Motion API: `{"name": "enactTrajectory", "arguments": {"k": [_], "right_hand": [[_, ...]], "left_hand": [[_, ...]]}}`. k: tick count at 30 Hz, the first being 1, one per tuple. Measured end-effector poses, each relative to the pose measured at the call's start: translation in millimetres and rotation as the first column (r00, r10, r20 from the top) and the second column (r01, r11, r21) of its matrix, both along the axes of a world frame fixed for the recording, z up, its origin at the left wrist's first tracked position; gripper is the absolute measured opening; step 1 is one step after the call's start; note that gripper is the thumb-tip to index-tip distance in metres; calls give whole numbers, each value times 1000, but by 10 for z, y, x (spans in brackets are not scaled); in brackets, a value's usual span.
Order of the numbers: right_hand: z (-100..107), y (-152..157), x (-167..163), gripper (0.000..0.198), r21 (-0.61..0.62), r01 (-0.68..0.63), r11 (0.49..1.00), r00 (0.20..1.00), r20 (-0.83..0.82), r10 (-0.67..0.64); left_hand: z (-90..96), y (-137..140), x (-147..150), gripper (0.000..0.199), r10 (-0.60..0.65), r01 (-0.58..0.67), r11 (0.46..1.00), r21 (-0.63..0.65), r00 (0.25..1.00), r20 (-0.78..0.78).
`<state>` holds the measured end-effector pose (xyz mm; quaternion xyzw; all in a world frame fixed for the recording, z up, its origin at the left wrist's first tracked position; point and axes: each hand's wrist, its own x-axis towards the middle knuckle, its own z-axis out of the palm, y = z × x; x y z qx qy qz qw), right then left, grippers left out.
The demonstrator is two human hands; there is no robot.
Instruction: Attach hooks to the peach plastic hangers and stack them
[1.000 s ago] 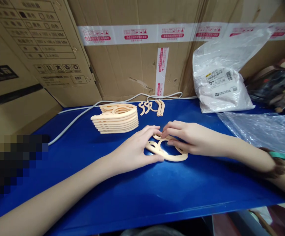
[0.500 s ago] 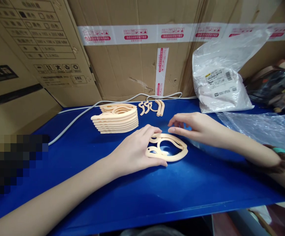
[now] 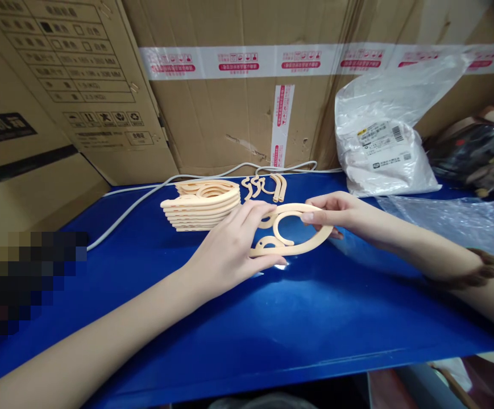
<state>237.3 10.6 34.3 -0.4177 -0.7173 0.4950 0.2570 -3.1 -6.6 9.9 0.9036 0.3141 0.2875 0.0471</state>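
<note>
A cream-coloured plastic folding clothes hanger (image 3: 304,248), folded into an oval with a ring-like curve inside, is held just above the blue table. My left hand (image 3: 233,236) is closed around its left end, thumb along the lower edge and fingers over the top. At the right end, my right hand (image 3: 336,213) pinches the rounded tip between thumb and fingers. Beyond my left hand stands a neat stack of folded hangers (image 3: 202,210) of the same colour. Several loose curved hanger pieces (image 3: 278,188) lie behind the held one.
Cardboard boxes (image 3: 229,125) form a wall along the back and left. A white cable (image 3: 129,210) runs across the rear of the blue table (image 3: 272,335). To the right are a white plastic parcel bag (image 3: 383,142) and a clear plastic sheet (image 3: 451,227).
My right hand has moved onto the hanger's right end and now grips it. The hanger has been lifted and shifted slightly away from me, with my left hand still on it.
</note>
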Motion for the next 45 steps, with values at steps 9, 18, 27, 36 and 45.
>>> {"name": "enactTrajectory", "arguments": {"k": [9, 18, 27, 36, 45], "right_hand": [[-20, 5, -4, 35, 34, -12, 999, 1000, -8, 12], [-11, 10, 2, 35, 72, -34, 997, 999, -18, 36], [-6, 33, 12, 47, 76, -14, 997, 982, -187, 28], [-58, 96, 69, 42, 412, 76, 908, 992, 63, -111], [-227, 60, 19, 58, 543, -406, 735, 782, 622, -28]], "left_hand": [[17, 28, -8, 63, 12, -11, 998, 61, 1000, -14], [40, 19, -17, 64, 61, -54, 990, 129, 997, -46], [169, 8, -62, 61, 68, -52, 950, 307, 997, -41], [599, 246, -360, 65, 194, -222, 973, 62, 935, 298], [729, 596, -929, 64, 330, -271, 926, -264, 920, 211]]}}
